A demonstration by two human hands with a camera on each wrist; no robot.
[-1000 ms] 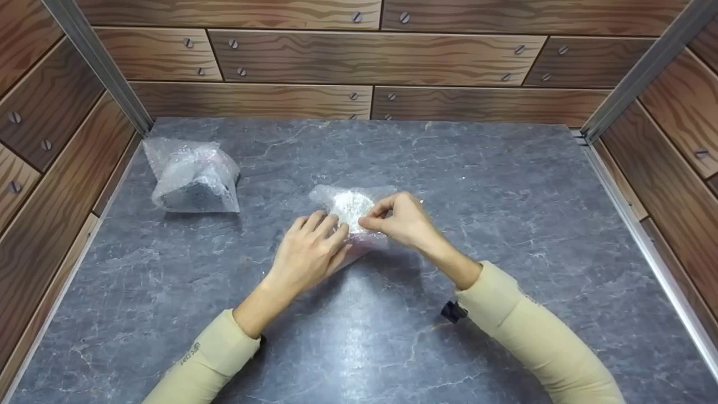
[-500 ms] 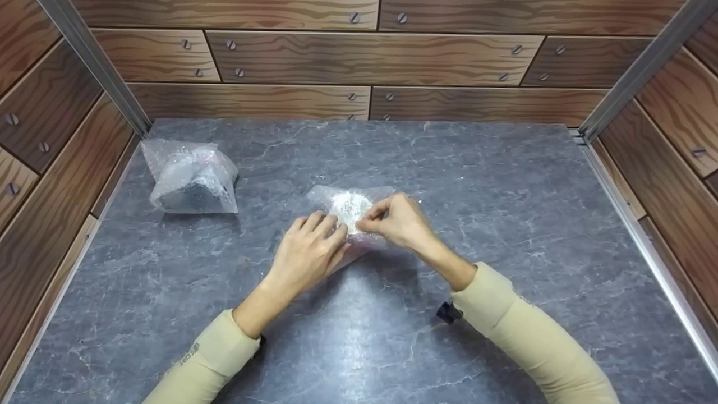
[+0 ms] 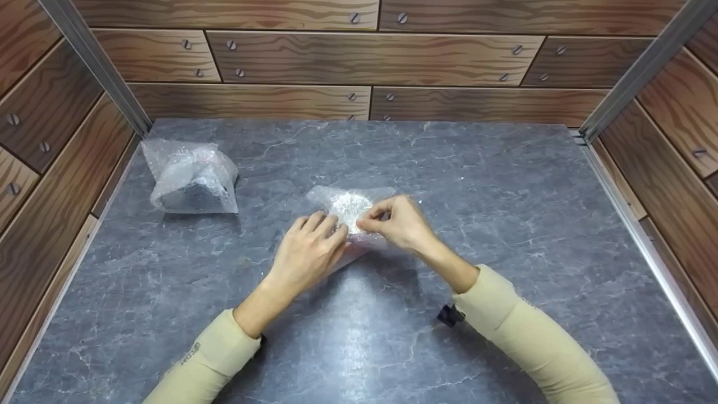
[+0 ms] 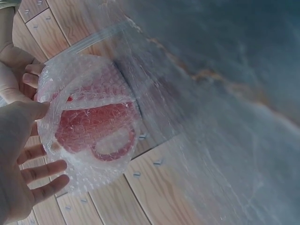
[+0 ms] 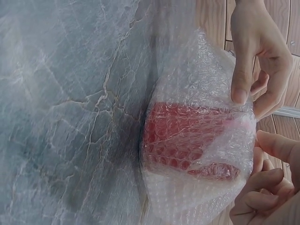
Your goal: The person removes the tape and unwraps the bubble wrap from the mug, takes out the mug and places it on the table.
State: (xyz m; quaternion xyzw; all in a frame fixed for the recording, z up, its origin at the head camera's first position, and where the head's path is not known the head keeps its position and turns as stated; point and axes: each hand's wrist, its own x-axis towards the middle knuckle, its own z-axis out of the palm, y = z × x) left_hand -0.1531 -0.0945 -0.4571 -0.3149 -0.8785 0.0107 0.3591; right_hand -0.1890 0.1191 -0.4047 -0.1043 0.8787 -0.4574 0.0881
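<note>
A bubble-wrapped bundle (image 3: pixel 349 206) with a red object inside (image 5: pixel 187 136) lies mid-table. My left hand (image 3: pixel 309 249) holds its near-left side, thumb on top and fingers against the wrap (image 4: pixel 89 126). My right hand (image 3: pixel 397 223) pinches a fold of the bubble wrap between thumb and forefinger (image 5: pixel 240 89) at the bundle's right side. In the right wrist view my left hand (image 5: pixel 267 187) shows curled at the bundle's lower edge. A flat flap of wrap (image 4: pixel 140 84) trails off the bundle onto the table.
A second bubble-wrapped bundle (image 3: pixel 190 177) sits at the far left of the grey marble-patterned table (image 3: pixel 505 196). Wood-panelled walls (image 3: pixel 370 56) with metal corner posts close in the back and both sides.
Both hands stay on the bundle. The right hand and forearm have shifted very slightly to the left; the bundle has not moved.
</note>
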